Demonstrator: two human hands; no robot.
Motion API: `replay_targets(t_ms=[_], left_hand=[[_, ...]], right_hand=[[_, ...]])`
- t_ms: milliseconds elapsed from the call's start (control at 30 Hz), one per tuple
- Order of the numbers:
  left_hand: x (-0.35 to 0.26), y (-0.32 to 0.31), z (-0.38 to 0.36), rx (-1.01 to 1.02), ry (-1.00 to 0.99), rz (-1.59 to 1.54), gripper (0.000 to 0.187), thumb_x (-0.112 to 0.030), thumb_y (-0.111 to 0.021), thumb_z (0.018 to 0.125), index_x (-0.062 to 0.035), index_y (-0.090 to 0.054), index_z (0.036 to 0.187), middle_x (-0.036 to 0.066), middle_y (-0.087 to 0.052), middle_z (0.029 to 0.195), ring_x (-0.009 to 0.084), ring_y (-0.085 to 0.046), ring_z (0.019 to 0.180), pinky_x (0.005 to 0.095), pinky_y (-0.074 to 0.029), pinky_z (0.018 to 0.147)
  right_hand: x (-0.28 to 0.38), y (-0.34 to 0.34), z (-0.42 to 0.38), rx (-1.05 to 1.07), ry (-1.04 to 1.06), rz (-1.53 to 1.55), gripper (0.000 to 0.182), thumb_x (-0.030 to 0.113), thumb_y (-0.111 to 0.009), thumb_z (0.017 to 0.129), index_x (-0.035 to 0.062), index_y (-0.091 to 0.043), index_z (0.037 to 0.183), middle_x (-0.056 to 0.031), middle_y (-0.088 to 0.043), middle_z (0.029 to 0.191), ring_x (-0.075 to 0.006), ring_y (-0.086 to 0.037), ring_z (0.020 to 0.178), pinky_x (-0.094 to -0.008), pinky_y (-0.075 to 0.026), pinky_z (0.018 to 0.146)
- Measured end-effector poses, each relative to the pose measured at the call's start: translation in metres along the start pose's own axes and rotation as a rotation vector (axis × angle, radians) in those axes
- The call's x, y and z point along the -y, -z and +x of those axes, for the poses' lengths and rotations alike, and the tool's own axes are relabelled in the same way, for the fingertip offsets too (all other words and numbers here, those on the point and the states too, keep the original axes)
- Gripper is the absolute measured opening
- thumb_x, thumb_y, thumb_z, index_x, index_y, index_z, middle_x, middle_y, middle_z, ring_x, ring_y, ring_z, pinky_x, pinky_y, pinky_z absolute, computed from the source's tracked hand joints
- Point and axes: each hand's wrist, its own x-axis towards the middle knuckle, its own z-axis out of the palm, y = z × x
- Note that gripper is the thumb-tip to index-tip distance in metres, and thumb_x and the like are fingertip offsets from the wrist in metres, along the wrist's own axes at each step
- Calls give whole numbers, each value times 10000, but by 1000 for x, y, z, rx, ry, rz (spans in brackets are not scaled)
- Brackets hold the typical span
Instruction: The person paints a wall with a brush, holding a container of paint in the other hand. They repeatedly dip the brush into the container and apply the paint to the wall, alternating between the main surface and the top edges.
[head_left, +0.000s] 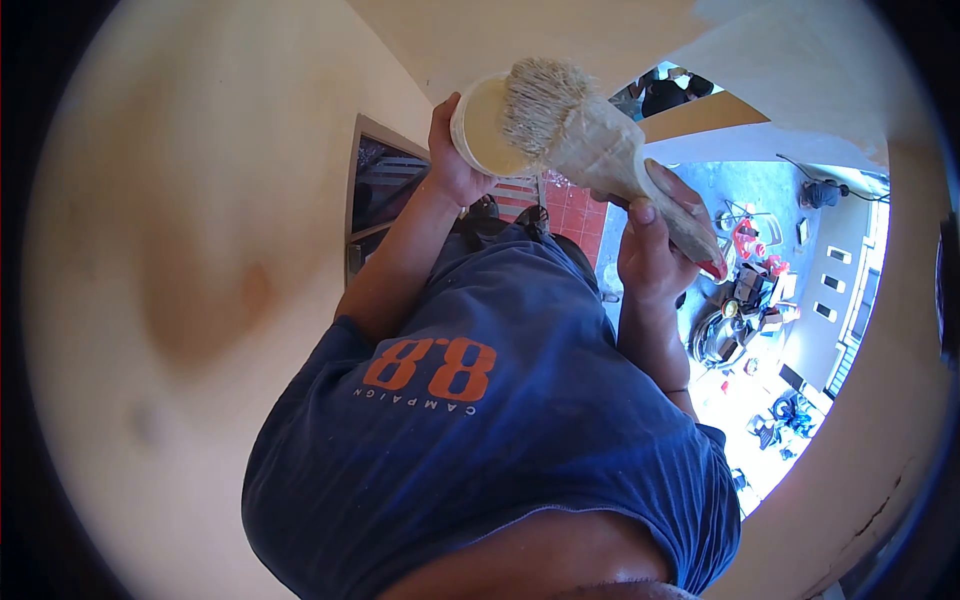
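My left hand point(456, 158) is wrapped round the side of a small white tub point(458, 135). The tub's opening faces up toward me, and pale cream paint point(484, 120) shows inside. In my right hand point(655, 245) is a wide paint brush point(600, 140), gripped by its worn, paint-crusted handle with the thumb lying along it. The handle's end is red. Its bristles point(545, 103) are spread and coated with whitish paint, and they overlap the right side of the tub's opening in this view.
A cream wall point(200, 200) rises close on my left, with a framed window point(385, 180) beside my left arm. Red floor tiles point(578, 215) lie far below. Down to the right, a room floor holds scattered items point(745, 300). A wall edge point(900, 350) stands at right.
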Motion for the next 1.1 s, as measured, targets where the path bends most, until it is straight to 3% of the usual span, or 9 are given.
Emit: replay_targets(t_ms=[333, 433, 567, 633, 1100], left_hand=[[0, -3, 1, 34, 5, 26, 670, -564, -296, 862, -68, -432, 1292, 121, -525, 1235, 273, -522, 1129, 436, -428, 949], [0, -3, 1, -41, -24, 60, 669, -565, -299, 861, -68, -435, 1289, 122, -527, 1232, 267, -528, 1121, 435, -437, 940], [-2, -3, -1, -39, -4, 82, 668, -566, -299, 862, -67, -440, 1283, 118, -530, 1227, 262, -532, 1116, 433, -442, 934], [-1, -5, 0, -68, -36, 122, 668, -569, -297, 861, -68, -447, 1277, 113, -533, 1221, 257, -535, 1111, 427, -448, 926], [-1, -3, -3, -81, 5, 64, 657, -567, -285, 863, -76, -460, 1263, 107, -551, 1195, 262, -556, 1082, 407, -485, 878]], right_hand=[[-2, 1, -3, 44, -73, -64, 309, 82, -687, 762, -66, -609, 1022, -178, -642, 983, -215, -613, 915, -309, -448, 854], [-4, -1, -3, -7, -4, 82, 316, 90, -688, 764, -67, -607, 1026, -171, -644, 967, -207, -610, 900, -305, -452, 838], [-7, -2, -4, 1, -57, 57, 325, 94, -692, 760, -66, -606, 1029, -161, -647, 948, -191, -610, 871, -290, -456, 817], [-7, -4, -5, -44, 55, 117, 323, 94, -695, 757, -65, -608, 1024, -154, -649, 935, -180, -612, 848, -278, -460, 797], [-18, -1, -8, -48, 42, 65, 280, 75, -667, 773, -64, -604, 1008, -173, -637, 977, -206, -608, 899, -308, -452, 839]])
